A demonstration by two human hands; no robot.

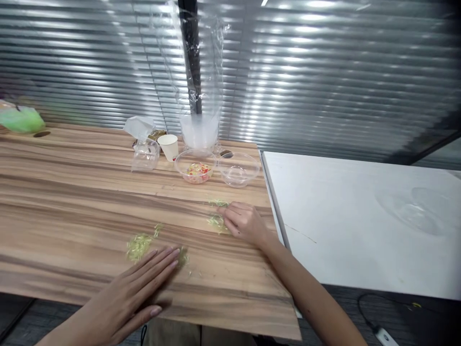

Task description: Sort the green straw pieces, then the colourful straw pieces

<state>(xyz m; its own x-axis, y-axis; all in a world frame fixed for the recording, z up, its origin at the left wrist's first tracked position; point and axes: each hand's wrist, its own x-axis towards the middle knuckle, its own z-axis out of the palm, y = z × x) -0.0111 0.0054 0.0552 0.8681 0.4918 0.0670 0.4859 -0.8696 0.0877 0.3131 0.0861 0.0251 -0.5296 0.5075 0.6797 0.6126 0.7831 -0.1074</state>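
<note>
My left hand (139,288) lies flat on the wooden table (72,192), fingers stretched out and together, fingertips beside a small pile of pale green shreds (139,245). My right hand (243,222) rests palm down further right, fingers curled lightly over another scatter of green shreds (217,221); a few more shreds (218,203) lie just beyond it. Neither hand holds anything I can make out.
At the back stand a clear bowl with red and yellow bits (196,169), an empty clear bowl (238,169), a paper cup (169,145), a clear box (146,154) and a tall plastic bag (200,96). A white table (360,216) adjoins on the right. Green bag (21,120) far left.
</note>
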